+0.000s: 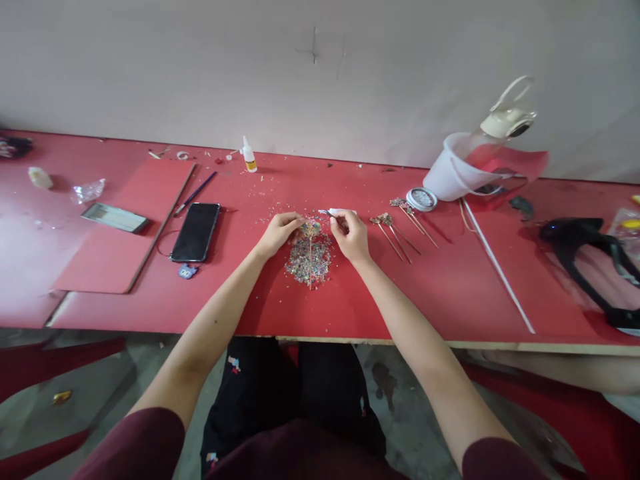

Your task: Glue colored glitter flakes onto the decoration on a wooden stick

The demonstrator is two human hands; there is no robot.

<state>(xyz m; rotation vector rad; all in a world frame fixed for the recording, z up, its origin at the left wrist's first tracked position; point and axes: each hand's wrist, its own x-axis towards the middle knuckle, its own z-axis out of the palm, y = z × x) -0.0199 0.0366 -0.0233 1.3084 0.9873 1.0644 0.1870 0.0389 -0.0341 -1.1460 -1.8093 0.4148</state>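
My left hand (pixel 280 231) is closed, pinching the decorated head of a thin stick (pixel 310 250) that lies over a pile of small glittery bits (pixel 309 260) on the red table (pixel 450 293). My right hand (pixel 350 235) is closed round a small white tool (pixel 336 213) with a dark tip that points left toward the stick's head. Both hands rest just behind the pile, close together.
Several finished decorated sticks (pixel 400 230) lie right of my hands, beside a round tin (pixel 421 199) and a tipped white bucket (pixel 457 175). A black phone (pixel 195 231), a red board (pixel 133 223) and a glue bottle (pixel 249 156) lie left. Black object (pixel 585 250) far right.
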